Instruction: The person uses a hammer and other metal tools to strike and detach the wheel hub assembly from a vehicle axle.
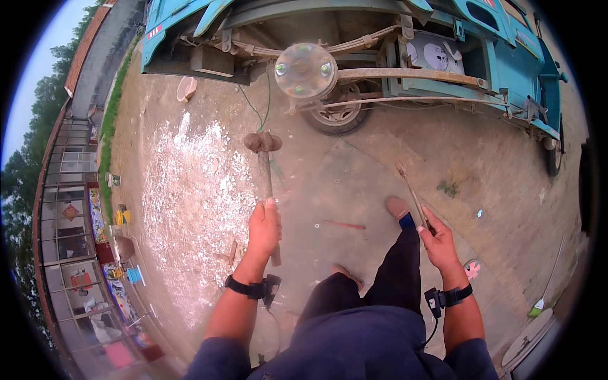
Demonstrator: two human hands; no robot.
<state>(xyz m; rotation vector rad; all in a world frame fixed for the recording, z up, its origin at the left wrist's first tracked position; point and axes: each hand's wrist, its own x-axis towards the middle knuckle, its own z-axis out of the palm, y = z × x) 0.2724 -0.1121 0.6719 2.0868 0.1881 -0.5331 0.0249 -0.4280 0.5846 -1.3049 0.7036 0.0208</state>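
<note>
My left hand (263, 227) is closed around the wooden handle of a hammer (265, 166). Its rusty, rounded head points away from me, and the handle's end sticks out below my fist. Off to the right, my right hand (438, 242) grips a thin brownish metal rod (410, 187), slanting up and to the left; its exact kind I cannot make out. Ahead of both hands, apart from the tools, is a round wheel hub (305, 71) with greenish studs, beneath a teal truck (519, 69).
Behind the hub stands a tyre (341, 120). A reddish bar (344, 225) lies on the ground by my feet, and short rusty pieces (232, 254) lie left of my left wrist. White flakes (190, 183) cover the dirt at left. A broom (538, 307) lies far right.
</note>
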